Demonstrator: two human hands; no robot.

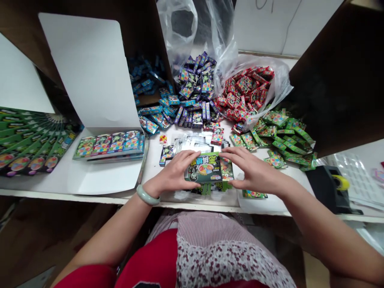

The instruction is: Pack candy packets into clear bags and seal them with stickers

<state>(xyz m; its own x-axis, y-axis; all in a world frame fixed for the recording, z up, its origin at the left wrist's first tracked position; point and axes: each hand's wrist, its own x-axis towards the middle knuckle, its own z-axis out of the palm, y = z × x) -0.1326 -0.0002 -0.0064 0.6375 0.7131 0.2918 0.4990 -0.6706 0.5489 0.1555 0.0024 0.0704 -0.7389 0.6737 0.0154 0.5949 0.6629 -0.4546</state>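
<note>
A green-and-black printed candy carton lies between my hands near the table's front edge. Closed around its left end is my left hand, fingers along the top edge and thumb at the bottom. My right hand grips the right end the same way. Small colourful candy boxes jut out at that end, between its fingers and thumb. Under the carton, further flat printed packaging is partly hidden. One small purple-black candy box rests left of my left hand; a red candy box is just beyond the carton.
Blue, purple, red and green candy boxes are heaped behind, the red ones in a plastic bag. An open white display box holding packs stands left, beside fanned green cartons. A tape dispenser sits right.
</note>
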